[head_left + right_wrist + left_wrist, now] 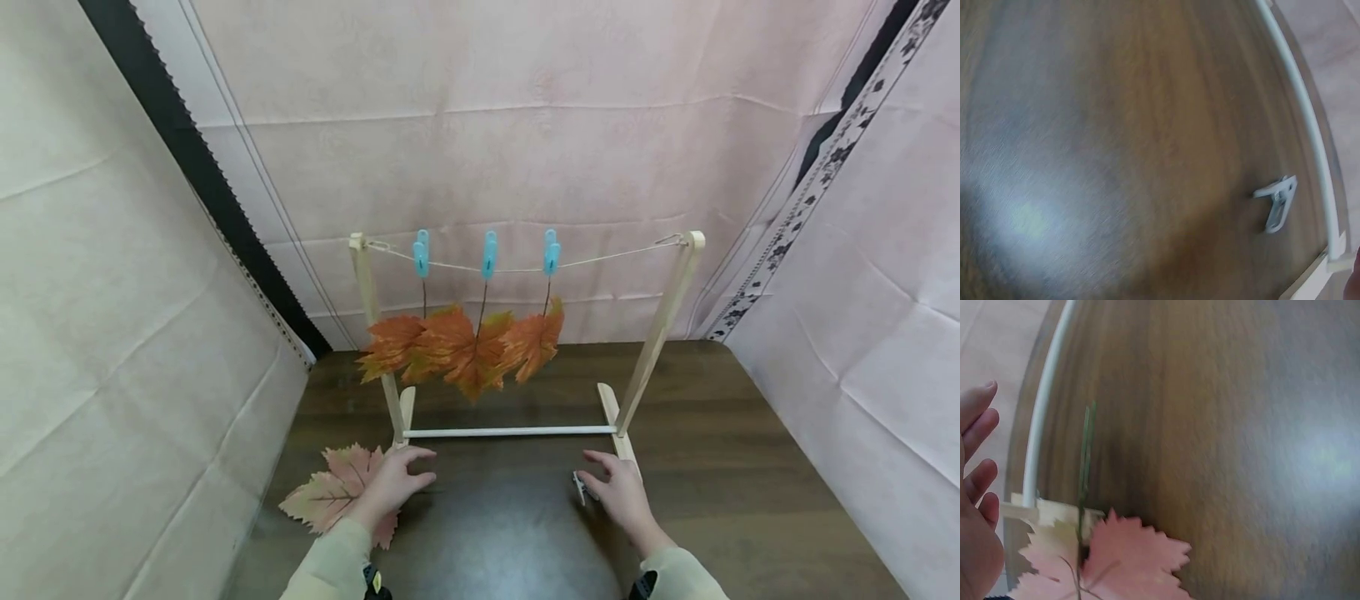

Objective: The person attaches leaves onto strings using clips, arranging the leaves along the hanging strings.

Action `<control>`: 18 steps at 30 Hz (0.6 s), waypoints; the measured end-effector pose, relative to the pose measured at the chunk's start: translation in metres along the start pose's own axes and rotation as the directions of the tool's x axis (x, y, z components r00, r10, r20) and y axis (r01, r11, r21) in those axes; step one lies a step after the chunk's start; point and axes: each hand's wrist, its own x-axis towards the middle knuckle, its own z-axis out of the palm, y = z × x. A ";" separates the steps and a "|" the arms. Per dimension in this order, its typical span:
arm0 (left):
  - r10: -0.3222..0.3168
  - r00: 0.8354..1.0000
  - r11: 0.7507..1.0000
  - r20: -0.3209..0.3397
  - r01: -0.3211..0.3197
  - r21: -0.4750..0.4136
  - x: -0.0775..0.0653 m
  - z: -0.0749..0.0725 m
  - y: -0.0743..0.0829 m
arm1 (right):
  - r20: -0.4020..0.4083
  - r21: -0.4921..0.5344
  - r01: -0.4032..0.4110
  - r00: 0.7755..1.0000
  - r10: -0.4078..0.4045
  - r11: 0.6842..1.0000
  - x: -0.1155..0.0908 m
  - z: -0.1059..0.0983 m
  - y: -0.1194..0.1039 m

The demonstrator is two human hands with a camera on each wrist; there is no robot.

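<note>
Three walls of pale, creased cloth (pixel 525 167) stand around the far, left and right sides, and inside them lies one table (pixel 750 467) of dark, smooth wood grain whose far edge runs along the cloth. Toward its far side stands one rack (pixel 656 342) of pale wood, with two uprights, two flat feet and one round white rod (pixel 510 432) low between them. Two pale green sleeves (pixel 330 562) come in from the near edge. The left hand (pixel 393 482) holds nothing, thumb and fingers spread apart above one broad pink leaf (pixel 330 496) with toothed edges, lying on the table near the rack's left foot. The right hand (pixel 621 492) is also apart in thumb and fingers and grips nothing, with bare wood showing between it and the left hand. Three orange, jagged leaves (pixel 471 354) hang overlapping on thin dark stems toward the rack's left side. One slightly sagging string (pixel 622 253) joins the upright tops, and three blue pegs (pixel 489 254) sit on it. Smallest is one grey hinged clip (pixel 1282 195), lying on the table just beside the right hand, near the right foot.
</note>
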 end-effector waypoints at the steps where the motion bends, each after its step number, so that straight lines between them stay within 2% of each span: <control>1: -0.005 1.000 1.000 -0.001 0.005 0.014 -0.001 0.000 -0.002 | -0.005 -0.006 0.004 1.000 -0.005 1.000 -0.002 0.001 0.002; 8: -0.005 1.000 0.996 0.019 0.003 0.084 -0.004 0.001 -0.013 | 0.056 -0.060 -0.092 0.994 0.096 0.994 -0.012 0.002 0.010; 12: 0.000 1.000 0.993 0.021 -0.002 0.116 -0.006 0.002 -0.021 | 0.091 -0.088 -0.118 0.988 0.125 0.989 -0.015 0.004 0.017; 18: -0.001 0.999 0.977 -0.035 0.009 0.212 -0.013 0.006 -0.035 | 0.115 -0.080 -0.142 0.982 0.151 0.987 -0.018 0.006 0.020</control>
